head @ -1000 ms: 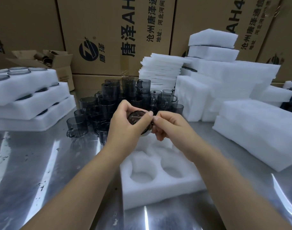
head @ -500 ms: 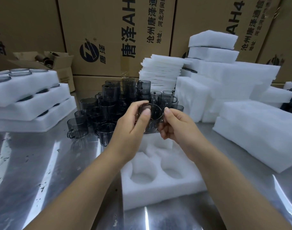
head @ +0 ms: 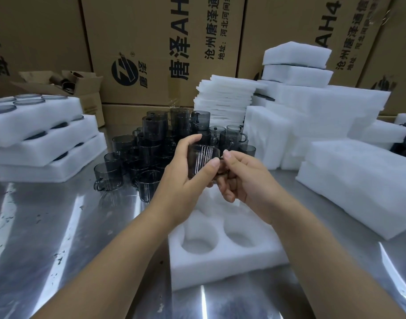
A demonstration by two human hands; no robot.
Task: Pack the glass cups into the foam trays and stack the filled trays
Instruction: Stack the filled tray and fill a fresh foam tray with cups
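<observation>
Both hands hold one smoky glass cup (head: 200, 158) above a white foam tray (head: 222, 256) with round empty pockets. My left hand (head: 185, 180) grips the cup's body, thumb in front and fingers over the far rim. My right hand (head: 241, 178) pinches the cup's handle side. The cup stands roughly upright in the air. Behind it a pile of several dark glass cups (head: 151, 148) stands on the steel table. At the left, a stack of three filled foam trays (head: 43, 137) holds cups.
Thick foam blocks (head: 358, 185) lie at the right. A stack of thin foam sheets (head: 225, 102) and more foam trays (head: 296, 63) stand behind. Large cardboard boxes (head: 156, 47) wall the back. A small open carton (head: 82, 86) sits at the back left.
The cup was turned in my hands, from its base facing me to roughly upright, and lifted slightly. The foam tray and the cup pile stayed put.
</observation>
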